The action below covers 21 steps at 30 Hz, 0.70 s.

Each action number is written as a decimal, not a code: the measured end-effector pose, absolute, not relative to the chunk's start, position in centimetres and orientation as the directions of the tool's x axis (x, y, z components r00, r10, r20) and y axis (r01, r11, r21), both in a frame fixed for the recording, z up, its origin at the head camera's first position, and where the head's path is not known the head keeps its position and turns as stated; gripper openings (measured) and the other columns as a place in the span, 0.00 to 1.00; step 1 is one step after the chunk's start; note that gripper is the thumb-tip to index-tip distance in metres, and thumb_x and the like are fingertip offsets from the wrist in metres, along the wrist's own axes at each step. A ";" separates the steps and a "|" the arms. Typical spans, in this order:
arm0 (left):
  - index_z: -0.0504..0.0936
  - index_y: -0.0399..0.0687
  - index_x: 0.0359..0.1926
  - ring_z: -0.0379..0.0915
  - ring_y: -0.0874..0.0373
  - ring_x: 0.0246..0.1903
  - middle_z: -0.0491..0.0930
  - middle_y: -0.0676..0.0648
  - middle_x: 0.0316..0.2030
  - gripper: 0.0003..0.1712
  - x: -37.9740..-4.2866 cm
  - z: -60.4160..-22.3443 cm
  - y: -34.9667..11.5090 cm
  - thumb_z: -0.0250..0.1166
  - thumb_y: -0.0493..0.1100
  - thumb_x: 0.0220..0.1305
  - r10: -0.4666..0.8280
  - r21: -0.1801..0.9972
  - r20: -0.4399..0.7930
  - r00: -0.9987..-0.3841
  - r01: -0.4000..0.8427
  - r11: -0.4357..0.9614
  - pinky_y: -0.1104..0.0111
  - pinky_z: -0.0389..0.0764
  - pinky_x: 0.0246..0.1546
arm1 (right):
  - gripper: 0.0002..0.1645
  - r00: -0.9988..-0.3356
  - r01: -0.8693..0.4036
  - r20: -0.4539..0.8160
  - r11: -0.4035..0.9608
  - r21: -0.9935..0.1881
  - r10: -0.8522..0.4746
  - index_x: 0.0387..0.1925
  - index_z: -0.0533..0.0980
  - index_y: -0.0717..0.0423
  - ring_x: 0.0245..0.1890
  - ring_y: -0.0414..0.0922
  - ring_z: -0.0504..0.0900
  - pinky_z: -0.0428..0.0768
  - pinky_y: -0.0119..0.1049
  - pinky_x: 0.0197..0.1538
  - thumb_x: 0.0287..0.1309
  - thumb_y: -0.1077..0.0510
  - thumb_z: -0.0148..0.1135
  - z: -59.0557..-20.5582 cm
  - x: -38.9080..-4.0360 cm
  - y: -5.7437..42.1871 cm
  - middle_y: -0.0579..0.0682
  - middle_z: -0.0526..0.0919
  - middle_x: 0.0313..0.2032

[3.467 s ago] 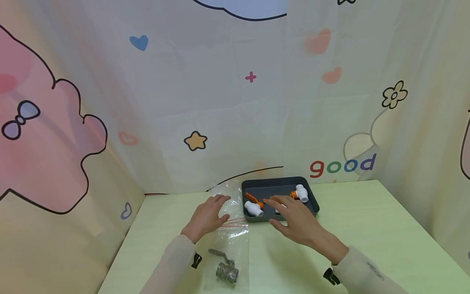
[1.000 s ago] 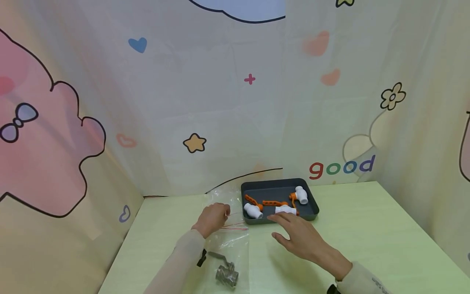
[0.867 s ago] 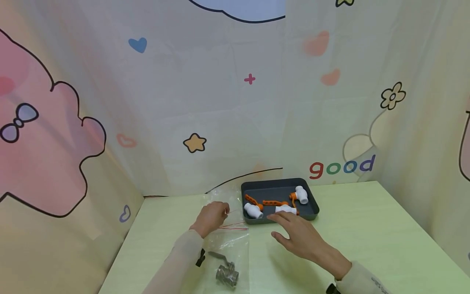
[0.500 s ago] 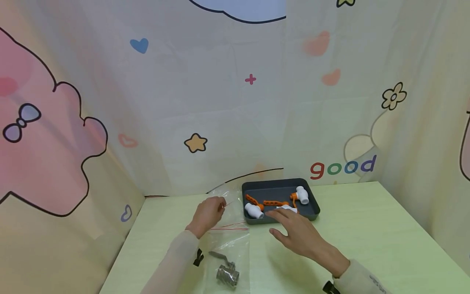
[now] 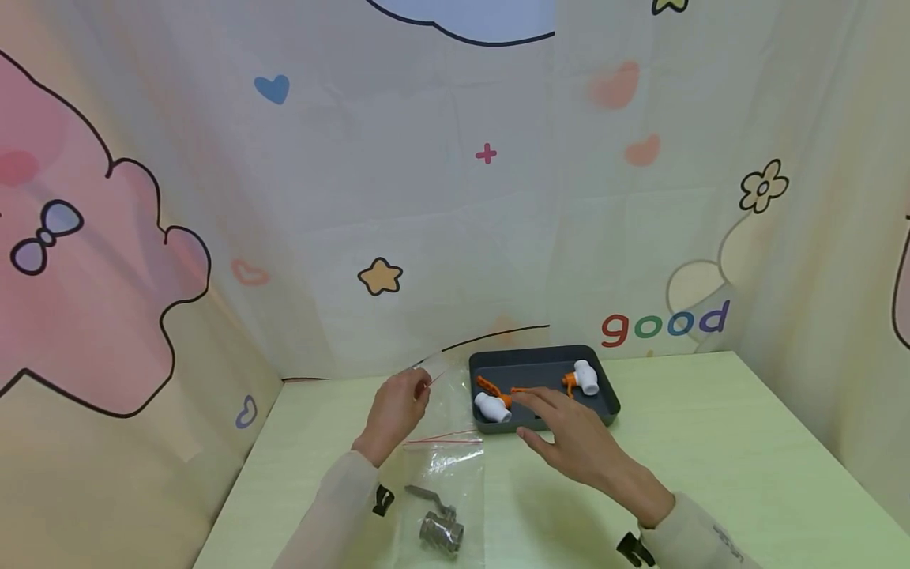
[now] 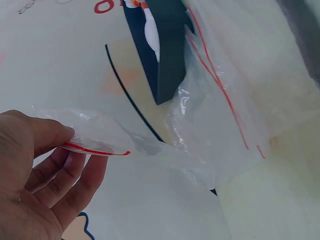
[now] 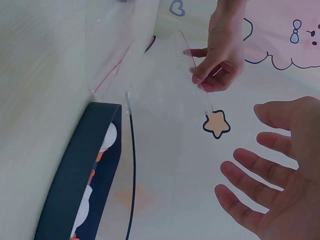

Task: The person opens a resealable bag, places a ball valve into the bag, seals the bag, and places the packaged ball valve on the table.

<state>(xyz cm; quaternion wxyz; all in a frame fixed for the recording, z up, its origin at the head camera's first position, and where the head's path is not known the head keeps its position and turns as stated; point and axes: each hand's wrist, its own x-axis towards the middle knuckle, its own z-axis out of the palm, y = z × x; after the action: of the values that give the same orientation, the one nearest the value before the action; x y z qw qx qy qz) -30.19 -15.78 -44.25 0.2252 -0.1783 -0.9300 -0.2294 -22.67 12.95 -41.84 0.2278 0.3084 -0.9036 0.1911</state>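
My left hand [image 5: 393, 407] pinches the edge of a clear zip bag [image 6: 100, 132] between thumb and fingers, by a red zip line. The bag's mouth is lifted off the table. In front of it, a second clear zip bag [image 5: 444, 466] with a red seal lies flat and contains a grey metal ball valve [image 5: 442, 533] with a lever. My right hand [image 5: 583, 442] hovers over the front of a dark grey tray [image 5: 526, 358], fingers spread and holding nothing. White valves with orange handles lie in the tray, such as this valve [image 5: 492, 406]; the right hand partly hides others.
Another white valve [image 5: 585, 378] lies at the tray's right end. The pale green table [image 5: 711, 458] extends to both sides. A printed curtain [image 5: 441, 197] hangs behind the table and at its sides.
Three and a half seconds ago the left fingers were spread; now they pinch the bag. Over the last second that hand has moved up and left, raising the bag's edge. The right hand has barely shifted.
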 end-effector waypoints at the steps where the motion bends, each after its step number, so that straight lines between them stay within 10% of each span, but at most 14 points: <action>1: 0.83 0.42 0.37 0.71 0.61 0.25 0.79 0.51 0.26 0.04 -30.1 -44.0 -15.8 0.66 0.34 0.60 0.221 0.353 0.510 -0.831 0.436 0.828 0.68 0.74 0.29 | 0.29 -0.700 -0.648 0.538 0.734 -0.203 -0.469 0.59 0.76 0.51 0.47 0.47 0.84 0.84 0.44 0.44 0.56 0.52 0.71 -41.7 -22.7 12.9 0.50 0.82 0.54; 21: 0.82 0.43 0.36 0.79 0.59 0.28 0.82 0.49 0.29 0.04 -26.7 -40.4 -14.3 0.66 0.32 0.60 0.112 0.424 0.681 -0.723 0.515 0.745 0.67 0.80 0.31 | 0.27 -0.636 -0.701 0.627 0.677 -0.225 -0.450 0.59 0.76 0.51 0.47 0.45 0.85 0.84 0.41 0.46 0.58 0.51 0.69 -39.2 -22.0 11.9 0.49 0.81 0.54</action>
<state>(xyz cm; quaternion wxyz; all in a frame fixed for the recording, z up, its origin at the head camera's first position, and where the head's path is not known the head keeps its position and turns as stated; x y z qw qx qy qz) -26.71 -14.31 -40.35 0.3259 -0.1791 -0.8755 -0.3086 -21.96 11.91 -39.18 0.2716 0.3290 -0.8745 0.2306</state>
